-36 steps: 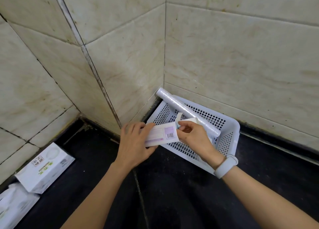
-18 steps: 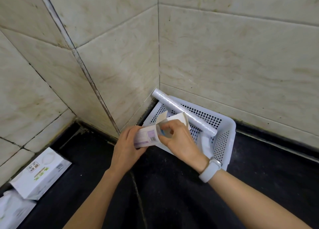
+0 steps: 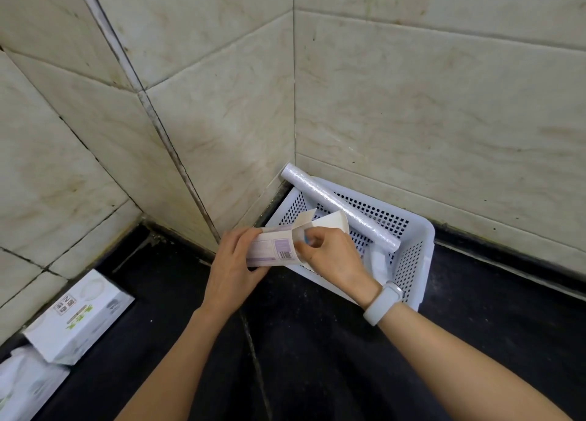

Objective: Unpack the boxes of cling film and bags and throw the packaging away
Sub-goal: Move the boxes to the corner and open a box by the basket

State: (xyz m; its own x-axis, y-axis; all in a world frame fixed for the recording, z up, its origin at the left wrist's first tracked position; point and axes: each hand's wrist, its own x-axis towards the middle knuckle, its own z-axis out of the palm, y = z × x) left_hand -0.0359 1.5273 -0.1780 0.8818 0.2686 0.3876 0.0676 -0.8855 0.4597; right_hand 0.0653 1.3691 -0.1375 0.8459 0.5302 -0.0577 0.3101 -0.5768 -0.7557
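My left hand (image 3: 233, 263) grips a small white and purple carton (image 3: 272, 250) with a barcode, held just in front of a white perforated basket (image 3: 415, 243) in the tiled corner. The carton's end flaps (image 3: 329, 222) stand open. My right hand (image 3: 329, 255) has its fingertips at the open end, pinching something blue inside. A bare roll of cling film (image 3: 339, 205) lies slanted across the basket, its top end against the wall.
The black counter (image 3: 317, 341) runs along beige tiled walls. At the lower left lie a white box with green print (image 3: 79, 316) and a white plastic packet (image 3: 25, 385). A white watch is on my right wrist.
The carton's end flaps have been folded open and my right fingers have gone into the opening. Both hands with the carton shifted left, closer to the corner.
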